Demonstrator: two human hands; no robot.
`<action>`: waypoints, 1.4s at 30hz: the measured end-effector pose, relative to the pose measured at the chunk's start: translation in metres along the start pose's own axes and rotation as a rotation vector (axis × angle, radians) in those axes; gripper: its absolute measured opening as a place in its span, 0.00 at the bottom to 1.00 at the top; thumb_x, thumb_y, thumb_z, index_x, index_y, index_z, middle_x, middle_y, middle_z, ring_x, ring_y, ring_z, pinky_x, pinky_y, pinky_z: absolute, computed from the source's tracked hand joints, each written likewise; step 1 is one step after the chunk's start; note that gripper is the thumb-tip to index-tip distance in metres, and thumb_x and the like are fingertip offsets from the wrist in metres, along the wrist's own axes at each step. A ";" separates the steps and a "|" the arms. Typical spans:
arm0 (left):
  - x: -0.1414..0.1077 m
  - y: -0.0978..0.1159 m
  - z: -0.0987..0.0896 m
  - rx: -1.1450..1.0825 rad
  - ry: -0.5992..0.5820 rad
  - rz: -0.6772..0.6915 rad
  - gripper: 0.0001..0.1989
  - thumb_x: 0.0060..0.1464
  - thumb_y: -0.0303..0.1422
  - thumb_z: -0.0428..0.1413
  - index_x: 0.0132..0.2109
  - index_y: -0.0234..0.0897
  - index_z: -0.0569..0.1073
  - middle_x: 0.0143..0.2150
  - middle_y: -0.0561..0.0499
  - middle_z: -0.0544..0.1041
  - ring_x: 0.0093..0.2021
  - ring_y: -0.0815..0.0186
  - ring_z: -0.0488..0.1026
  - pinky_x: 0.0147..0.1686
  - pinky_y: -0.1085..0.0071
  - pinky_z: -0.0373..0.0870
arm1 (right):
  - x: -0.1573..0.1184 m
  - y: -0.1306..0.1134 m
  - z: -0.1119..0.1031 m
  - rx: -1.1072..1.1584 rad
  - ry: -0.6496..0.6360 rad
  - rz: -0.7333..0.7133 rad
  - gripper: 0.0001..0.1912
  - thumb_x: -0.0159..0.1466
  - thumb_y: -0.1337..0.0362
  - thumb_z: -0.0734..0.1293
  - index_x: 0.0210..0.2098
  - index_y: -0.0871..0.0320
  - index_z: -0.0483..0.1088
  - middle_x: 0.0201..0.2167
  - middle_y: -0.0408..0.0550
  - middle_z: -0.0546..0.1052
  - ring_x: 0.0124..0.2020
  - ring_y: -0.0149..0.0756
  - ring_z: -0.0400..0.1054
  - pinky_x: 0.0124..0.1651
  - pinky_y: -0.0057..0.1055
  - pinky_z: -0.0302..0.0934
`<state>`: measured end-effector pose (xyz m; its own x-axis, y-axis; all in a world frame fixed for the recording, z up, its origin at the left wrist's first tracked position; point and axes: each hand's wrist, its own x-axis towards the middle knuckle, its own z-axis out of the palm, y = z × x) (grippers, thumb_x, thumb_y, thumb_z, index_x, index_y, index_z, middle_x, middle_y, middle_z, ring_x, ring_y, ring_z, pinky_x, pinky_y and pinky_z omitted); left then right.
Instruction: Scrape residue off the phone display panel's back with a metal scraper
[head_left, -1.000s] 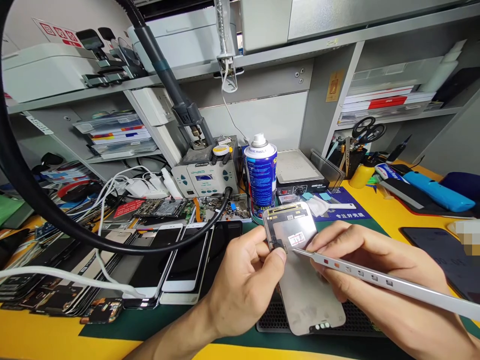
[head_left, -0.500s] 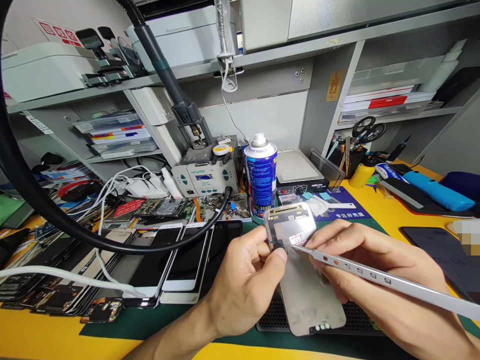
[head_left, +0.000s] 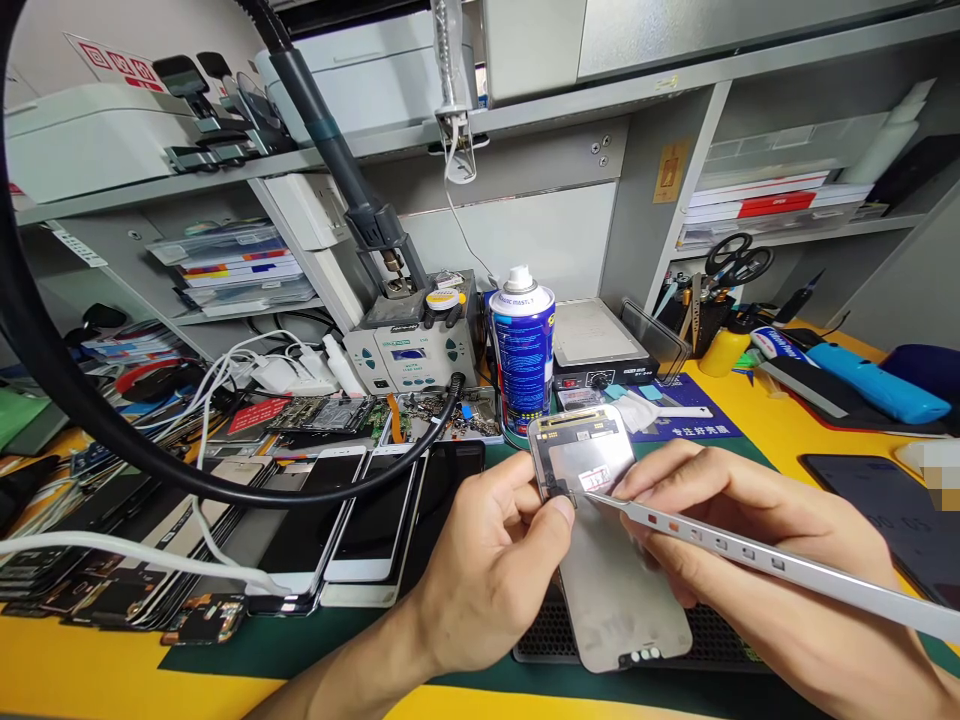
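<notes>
The phone screen leans over a black perforated pad, its near-left edge in the left hand's closed grip; the right hand grips a silver blade tool. A blue spray can stands on the far side; a black hose loops left.

Single head-worn view: faces forward and down across bench; both hands close, at near side.

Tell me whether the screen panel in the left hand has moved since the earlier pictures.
No, not visibly: the screen panel in the left hand overlaps the black perforated pad at the same place and angle.
</notes>
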<state>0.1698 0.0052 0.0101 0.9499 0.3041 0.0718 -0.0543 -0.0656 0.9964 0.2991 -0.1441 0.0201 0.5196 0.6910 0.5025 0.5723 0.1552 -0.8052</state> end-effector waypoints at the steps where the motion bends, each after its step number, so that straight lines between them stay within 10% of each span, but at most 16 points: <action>1: 0.000 0.000 0.000 -0.001 0.001 -0.006 0.12 0.67 0.34 0.48 0.50 0.33 0.72 0.28 0.55 0.61 0.27 0.71 0.53 0.26 0.71 0.51 | 0.000 0.000 0.000 0.001 0.002 -0.002 0.05 0.60 0.62 0.71 0.29 0.49 0.72 0.32 0.40 0.79 0.31 0.32 0.75 0.31 0.17 0.70; 42: 0.000 0.003 0.000 -0.015 -0.013 0.001 0.11 0.67 0.32 0.48 0.49 0.32 0.72 0.28 0.56 0.62 0.27 0.72 0.54 0.26 0.73 0.52 | -0.003 0.002 0.000 0.061 -0.033 0.085 0.04 0.61 0.61 0.71 0.30 0.49 0.73 0.34 0.42 0.78 0.23 0.30 0.72 0.17 0.18 0.63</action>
<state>0.1699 0.0047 0.0133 0.9537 0.2920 0.0726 -0.0600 -0.0517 0.9969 0.2982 -0.1456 0.0172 0.5433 0.7260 0.4216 0.4867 0.1368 -0.8628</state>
